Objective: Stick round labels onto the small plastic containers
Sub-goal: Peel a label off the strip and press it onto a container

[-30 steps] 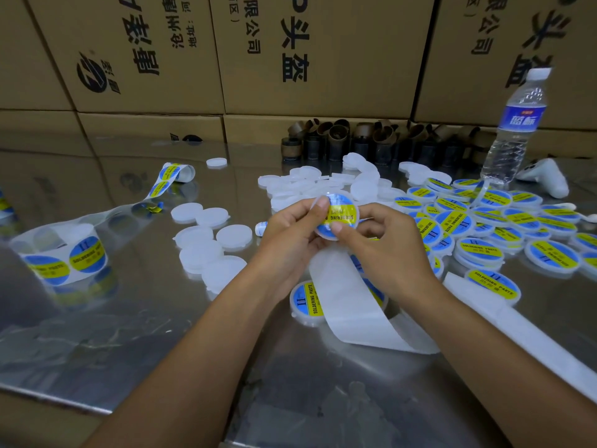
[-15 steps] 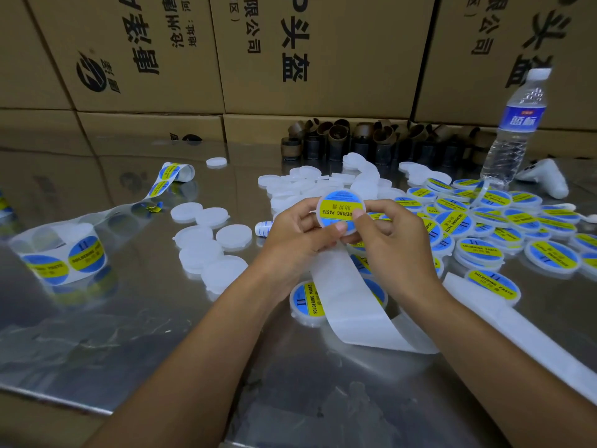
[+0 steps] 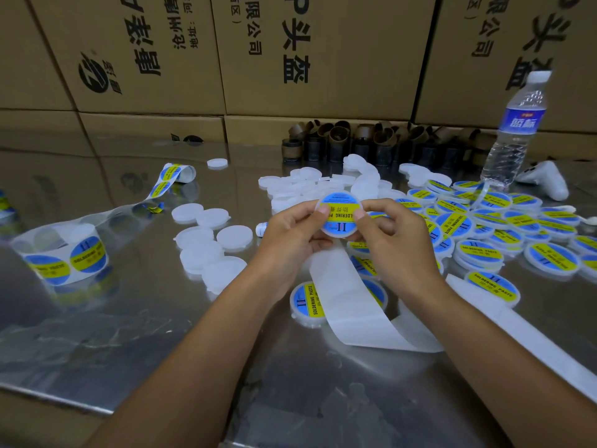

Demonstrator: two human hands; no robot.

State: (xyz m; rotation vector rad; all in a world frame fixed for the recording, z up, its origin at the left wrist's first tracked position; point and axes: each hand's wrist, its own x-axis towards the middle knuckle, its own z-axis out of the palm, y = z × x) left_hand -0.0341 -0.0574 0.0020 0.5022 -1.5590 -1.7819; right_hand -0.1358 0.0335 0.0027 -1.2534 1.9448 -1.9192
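- A small round translucent plastic container, already wearing a blue-and-yellow round label, was held above the shiny steel table, its face tilted toward the camera.
- Its 9 o'clock edge was pinched by the left hand and its 3 o'clock edge by the right hand. Both grips were clamped on it, with thumbs pressed on the yellow band.
- The pile of labelled containers lay at 3 o'clock from the grip, nearer the right hand, so a set-down there was judged likeliest.
- "II" and, partly covered, "SOLDERING PASTE" were read upside down on the held label. The same wording was seen on the label roll at 9 o'clock, and "头盔" on the brown cardboard cartons.
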